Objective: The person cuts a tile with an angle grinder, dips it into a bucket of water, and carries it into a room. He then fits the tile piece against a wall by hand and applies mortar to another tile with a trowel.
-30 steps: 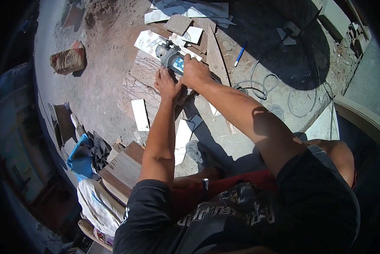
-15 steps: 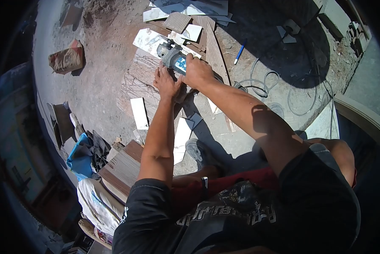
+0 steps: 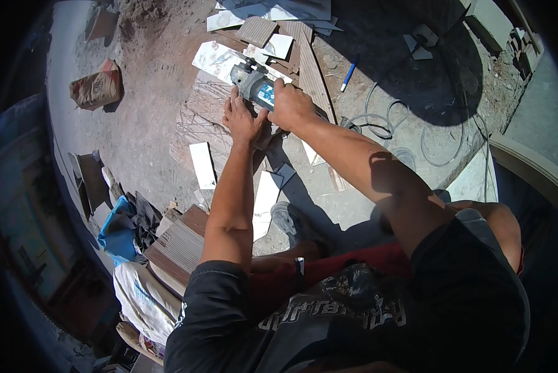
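Note:
My right hand [image 3: 291, 107] is wrapped around the body of a grey angle grinder [image 3: 252, 84] with a blue-and-white label. The grinder's head points up and left, close to a white marbled tile piece [image 3: 213, 60]. Just below the head is my left hand [image 3: 243, 123], its fingers stretched forward and its thumb apart, beside the tool. Whatever lies under its palm is mostly hidden. Beneath both hands is a scratched, reddish board [image 3: 195, 118] on the ground.
Tile offcuts [image 3: 258, 32] and a long ribbed strip [image 3: 315, 81] lie beyond the hands. A blue marker [image 3: 350, 73] and looped cable [image 3: 378, 127] are to the right. At left are a paper bag [image 3: 97, 86] and a white tile strip [image 3: 202, 165]. Stacked tiles [image 3: 178, 244] stand nearer.
The whole view has shifted slightly, with ground objects a little further left and up. Both hands and the grinder keep nearly the same pose.

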{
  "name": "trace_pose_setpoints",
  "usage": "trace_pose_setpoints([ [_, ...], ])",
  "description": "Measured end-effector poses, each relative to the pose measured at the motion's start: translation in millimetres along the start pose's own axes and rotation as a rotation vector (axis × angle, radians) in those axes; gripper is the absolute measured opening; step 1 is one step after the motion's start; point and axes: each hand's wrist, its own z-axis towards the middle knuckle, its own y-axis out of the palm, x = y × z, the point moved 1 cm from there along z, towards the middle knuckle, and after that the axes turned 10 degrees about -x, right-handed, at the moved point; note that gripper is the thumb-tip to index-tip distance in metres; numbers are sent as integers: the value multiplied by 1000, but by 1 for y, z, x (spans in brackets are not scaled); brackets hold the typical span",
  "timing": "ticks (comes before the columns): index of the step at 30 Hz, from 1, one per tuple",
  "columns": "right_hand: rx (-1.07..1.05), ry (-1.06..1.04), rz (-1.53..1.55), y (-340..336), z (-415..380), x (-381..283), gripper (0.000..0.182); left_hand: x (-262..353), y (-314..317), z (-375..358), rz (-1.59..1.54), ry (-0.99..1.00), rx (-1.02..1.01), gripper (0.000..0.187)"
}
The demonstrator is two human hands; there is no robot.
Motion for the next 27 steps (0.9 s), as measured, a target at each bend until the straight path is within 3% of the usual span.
trace_pose_setpoints([
  [27,2,2,4,5,-15,15,56,-1,0,0,-29,34,23,89],
])
